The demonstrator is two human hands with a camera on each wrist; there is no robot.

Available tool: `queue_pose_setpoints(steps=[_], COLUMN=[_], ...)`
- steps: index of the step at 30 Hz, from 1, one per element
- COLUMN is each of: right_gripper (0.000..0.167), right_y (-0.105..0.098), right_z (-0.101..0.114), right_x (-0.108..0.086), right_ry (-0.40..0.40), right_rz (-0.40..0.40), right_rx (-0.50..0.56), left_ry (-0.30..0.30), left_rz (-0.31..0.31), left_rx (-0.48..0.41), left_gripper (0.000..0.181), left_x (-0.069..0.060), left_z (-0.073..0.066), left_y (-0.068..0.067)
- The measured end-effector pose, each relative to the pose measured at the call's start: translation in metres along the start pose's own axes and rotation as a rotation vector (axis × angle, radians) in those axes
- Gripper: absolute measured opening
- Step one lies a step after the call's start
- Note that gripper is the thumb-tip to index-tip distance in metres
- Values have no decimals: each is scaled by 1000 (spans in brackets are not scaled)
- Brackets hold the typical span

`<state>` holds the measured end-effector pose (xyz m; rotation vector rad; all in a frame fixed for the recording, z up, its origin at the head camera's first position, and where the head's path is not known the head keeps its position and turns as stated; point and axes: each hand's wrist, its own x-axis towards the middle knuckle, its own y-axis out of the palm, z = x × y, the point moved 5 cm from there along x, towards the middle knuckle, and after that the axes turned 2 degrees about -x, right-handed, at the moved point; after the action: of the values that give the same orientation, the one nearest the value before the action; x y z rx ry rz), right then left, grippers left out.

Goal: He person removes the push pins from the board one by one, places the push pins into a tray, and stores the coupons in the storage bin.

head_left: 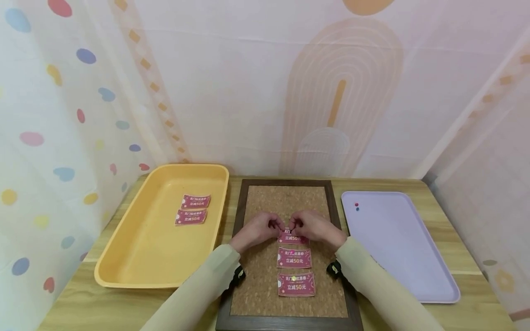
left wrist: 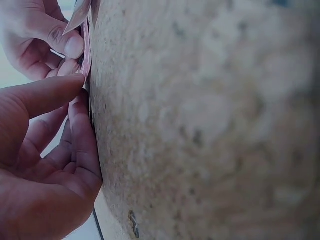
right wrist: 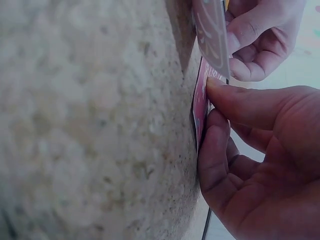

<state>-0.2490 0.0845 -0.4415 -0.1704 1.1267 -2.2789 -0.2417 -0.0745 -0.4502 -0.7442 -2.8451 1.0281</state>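
Observation:
On a cork board (head_left: pixel 256 276), both hands meet at the top edge of the uppermost red coupon (head_left: pixel 294 238). My left hand (head_left: pixel 262 228) pinches its left side between thumb and finger, close to the cork. Opposite it, my right hand (head_left: pixel 315 226) pinches the right side, thumb against the printed face (right wrist: pixel 200 102). A small dark spot lies between the fingertips, too small to make out. Below are a middle coupon (head_left: pixel 294 262) with a pink pin (head_left: pixel 292 252) and a lower coupon (head_left: pixel 296 288) with a yellow pin (head_left: pixel 294 278).
To the left, a yellow tray (head_left: pixel 145 257) holds two more coupons (head_left: pixel 196 201). A lilac tray (head_left: pixel 397 248) on the right carries a red pin (head_left: pixel 356 204) and a teal pin (head_left: pixel 357 209). A dark wooden frame (head_left: pixel 290 323) edges the board, and a patterned curtain (head_left: pixel 232 101) hangs behind.

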Motion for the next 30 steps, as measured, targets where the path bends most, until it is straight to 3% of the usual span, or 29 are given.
queue_pose_setpoints(steps=[9, 20, 30], right_gripper=[6, 9, 3], right_y=[2, 1, 2], right_z=[-1, -3, -4], right_x=[0, 1, -2], right_ry=[-12, -7, -29], right_rz=[9, 24, 47], right_rx=[11, 99, 121], left_ry=[-7, -28, -12], left_rz=[9, 5, 5], left_rx=[-9, -19, -23], left_gripper=[11, 9, 8], left_x=[0, -1, -2], left_z=[1, 0, 1], left_y=[0, -3, -1])
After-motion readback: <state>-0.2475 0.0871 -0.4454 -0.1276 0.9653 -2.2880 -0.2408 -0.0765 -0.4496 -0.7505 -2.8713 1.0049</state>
